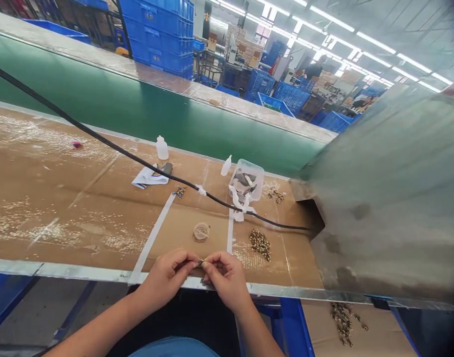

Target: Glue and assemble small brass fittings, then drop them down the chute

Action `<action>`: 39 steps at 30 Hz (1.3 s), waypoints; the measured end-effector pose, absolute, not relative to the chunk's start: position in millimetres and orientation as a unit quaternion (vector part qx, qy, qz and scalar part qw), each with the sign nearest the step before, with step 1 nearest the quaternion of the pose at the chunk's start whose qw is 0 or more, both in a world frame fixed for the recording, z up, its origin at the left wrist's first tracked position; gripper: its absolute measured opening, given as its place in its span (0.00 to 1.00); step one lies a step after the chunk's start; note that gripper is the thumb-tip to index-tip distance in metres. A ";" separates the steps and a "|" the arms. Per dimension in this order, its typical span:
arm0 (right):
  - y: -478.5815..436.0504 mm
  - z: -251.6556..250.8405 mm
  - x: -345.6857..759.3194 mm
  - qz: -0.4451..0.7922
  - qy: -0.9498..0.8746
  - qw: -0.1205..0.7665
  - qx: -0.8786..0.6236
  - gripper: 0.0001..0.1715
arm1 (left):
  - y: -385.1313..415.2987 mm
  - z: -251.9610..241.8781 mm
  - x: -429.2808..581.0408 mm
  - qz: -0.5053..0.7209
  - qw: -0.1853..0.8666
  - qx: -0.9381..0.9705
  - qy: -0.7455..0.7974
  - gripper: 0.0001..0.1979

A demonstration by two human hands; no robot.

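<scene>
My left hand (166, 277) and my right hand (227, 280) meet at the bench's front edge, their fingertips pinching a tiny dark-and-gold metal part (201, 263) between them. Its exact form is too small to tell. Just beyond my fingers lies a small coil of thin wire (201, 231) on the cardboard bench cover (81, 198). To the right of my right hand is a heap of small gold-and-black pieces (260, 245). A smaller cluster of colored pieces (179, 192) lies farther back.
A clear plastic box (246, 179) and several white squeeze bottles (162, 148) stand behind. A black cable (137, 158) crosses the bench. A green conveyor belt (137, 109) runs behind it, with stacked blue crates (160, 34) beyond. A grey metal hood (383, 188) overhangs the right.
</scene>
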State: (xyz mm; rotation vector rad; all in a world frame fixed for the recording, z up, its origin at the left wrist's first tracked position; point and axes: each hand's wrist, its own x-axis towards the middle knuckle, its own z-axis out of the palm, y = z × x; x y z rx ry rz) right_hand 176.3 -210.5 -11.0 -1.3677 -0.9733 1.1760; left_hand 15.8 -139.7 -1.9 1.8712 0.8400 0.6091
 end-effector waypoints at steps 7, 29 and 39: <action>-215.7 -12.2 178.6 0.491 -0.362 0.581 -0.539 0.13 | -140.4 5.8 23.3 0.249 0.482 0.755 0.368 0.09; -224.1 13.8 178.7 0.261 -0.557 0.551 -0.564 0.11 | -140.9 11.8 15.5 0.340 0.534 0.704 0.321 0.09; -230.7 8.7 182.6 0.197 -0.580 0.510 -0.604 0.16 | -127.6 5.5 8.0 0.299 0.489 0.743 0.346 0.07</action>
